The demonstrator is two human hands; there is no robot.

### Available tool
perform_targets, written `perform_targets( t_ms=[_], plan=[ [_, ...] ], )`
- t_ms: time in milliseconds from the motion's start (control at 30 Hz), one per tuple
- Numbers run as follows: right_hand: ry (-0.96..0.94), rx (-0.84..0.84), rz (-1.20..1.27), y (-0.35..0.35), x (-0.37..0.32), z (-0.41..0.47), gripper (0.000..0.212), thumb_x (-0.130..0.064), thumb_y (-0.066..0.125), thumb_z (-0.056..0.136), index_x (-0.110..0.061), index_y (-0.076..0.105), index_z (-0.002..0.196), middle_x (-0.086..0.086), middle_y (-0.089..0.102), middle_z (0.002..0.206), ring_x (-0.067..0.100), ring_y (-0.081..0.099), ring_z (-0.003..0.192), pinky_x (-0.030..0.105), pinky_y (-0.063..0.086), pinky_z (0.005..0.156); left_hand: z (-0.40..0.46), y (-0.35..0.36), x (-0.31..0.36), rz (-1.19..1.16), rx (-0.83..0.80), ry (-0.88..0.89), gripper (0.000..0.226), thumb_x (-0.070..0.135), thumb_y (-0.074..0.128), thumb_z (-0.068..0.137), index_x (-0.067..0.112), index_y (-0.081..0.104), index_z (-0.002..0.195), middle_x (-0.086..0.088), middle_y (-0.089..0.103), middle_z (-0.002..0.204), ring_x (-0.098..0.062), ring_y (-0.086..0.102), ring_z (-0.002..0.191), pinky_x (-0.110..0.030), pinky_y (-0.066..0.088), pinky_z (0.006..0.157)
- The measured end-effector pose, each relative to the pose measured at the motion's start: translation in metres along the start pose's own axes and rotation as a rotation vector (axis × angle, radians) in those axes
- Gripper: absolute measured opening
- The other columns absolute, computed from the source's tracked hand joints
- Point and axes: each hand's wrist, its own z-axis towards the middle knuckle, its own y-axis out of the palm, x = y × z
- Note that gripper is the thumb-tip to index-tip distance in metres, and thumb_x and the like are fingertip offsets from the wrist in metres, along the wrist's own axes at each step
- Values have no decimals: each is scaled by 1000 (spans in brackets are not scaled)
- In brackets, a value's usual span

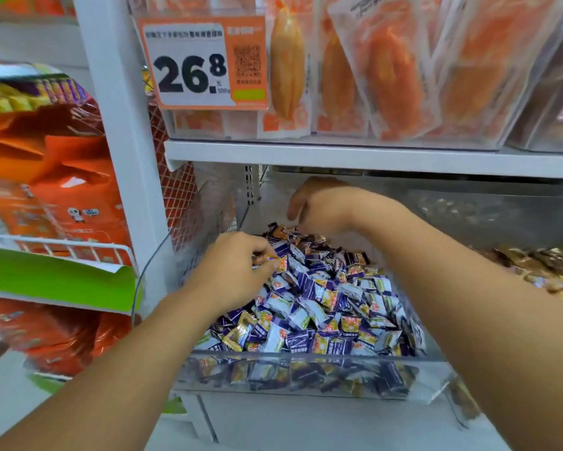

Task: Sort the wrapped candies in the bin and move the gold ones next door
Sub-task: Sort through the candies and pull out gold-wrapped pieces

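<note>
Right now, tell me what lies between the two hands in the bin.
Head view: only heaped purple-and-white wrapped candies lie between the left hand and the right hand.

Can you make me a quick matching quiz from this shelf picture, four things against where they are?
Things:
1. price tag
2. left hand
3. right hand
4. gold candies

Places:
A. in the bin to the right
B. at the back of the candy bin
C. on the shelf above
D. at the pile's left side, pinching a candy

Pairs: 1-C, 2-D, 3-B, 4-A

Orange price tag (203, 61) reading 26.8 beside clear-packed orange snacks (384, 66); orange bags (59, 196) on left rack.
</note>
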Motion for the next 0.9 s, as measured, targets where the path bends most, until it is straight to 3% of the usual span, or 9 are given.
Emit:
perform_targets(
  t_ms=[200, 300, 367, 500, 567, 667, 767, 833, 900],
  plan=[
    [34, -22, -34, 31, 0, 51, 42, -45, 69, 90, -8, 72, 111, 7, 67, 111, 25, 65, 98, 35, 55, 90, 2, -7, -7, -454, 270, -177, 15, 26, 68, 94, 21, 80, 87, 4, 74, 72, -1, 58, 53, -8, 44, 54],
    [29, -65, 78, 43, 8, 63, 26, -27, 71, 93, -4, 73, 104, 9, 71, 101, 20, 69, 79, 33, 61, 75, 4, -5, -9, -591, 306, -266, 20, 18, 54, 102, 15, 74, 102, 1, 64, 65, -4, 59, 50, -17, 53, 58],
    [61, -86, 326, 35, 15, 62, 16, -12, 66, 95, 1, 70, 104, 11, 70, 91, 14, 69, 63, 25, 59, 56, 6, -4, -14, -523, 309, -271, 23, 19, 48, 104, 18, 71, 105, 2, 56, 61, -12, 54, 48, -30, 49, 55],
    [138, -109, 639, 5, 37, 56, 27, -2, 49, 101, 1, 58, 126, 8, 63, 73, 11, 54, 54, 19, 41, 47, 2, -16, -14, -154, 127, -148, 13, 31, 58, 98, 29, 68, 90, 14, 68, 95, -14, 65, 83, -22, 42, 66],
    [173, -172, 565, -1, 46, 54, 26, -11, 49, 103, 2, 61, 121, 1, 47, 61, 11, 37, 49, 21, 32, 45, 0, -17, -12, -122, 16, -110, 15, 32, 57, 98, 30, 69, 89, 9, 72, 98, -29, 69, 87, -21, 42, 66],
    [203, -117, 154, 7, 56, 46, 36, -32, 56, 101, -5, 57, 78, 1, 44, 55, 15, 37, 43, 25, 39, 51, 0, -12, -10, -137, -34, -92, 20, 26, 49, 103, 29, 68, 98, 6, 69, 95, -22, 59, 70, -20, 37, 50],
    [302, -108, 52, 26, 67, 49, 46, -41, 48, 103, -5, 50, 75, 2, 46, 54, 15, 41, 43, 27, 42, 54, 5, -8, 1, -652, -55, -350, 31, 27, 37, 106, 18, 66, 111, -5, 60, 77, -17, 43, 54, -26, 32, 43],
    [485, -295, 464, 34, 76, 54, 50, -48, 40, 104, -4, 58, 87, 2, 49, 54, 12, 36, 41, 21, 34, 42, 7, -12, 8, -1142, -153, -485, 48, 40, 28, 107, 9, 61, 120, -13, 64, 83, -18, 52, 61, -27, 41, 49],
    [545, -396, 773, 35, 83, 57, 57, -54, 34, 104, -5, 62, 91, 5, 57, 63, 11, 41, 42, 17, 33, 38, 8, -16, 10, -1383, -220, -514, 63, 52, 21, 104, 7, 59, 125, -21, 68, 97, -26, 62, 77, -34, 54, 61]
  ],
)
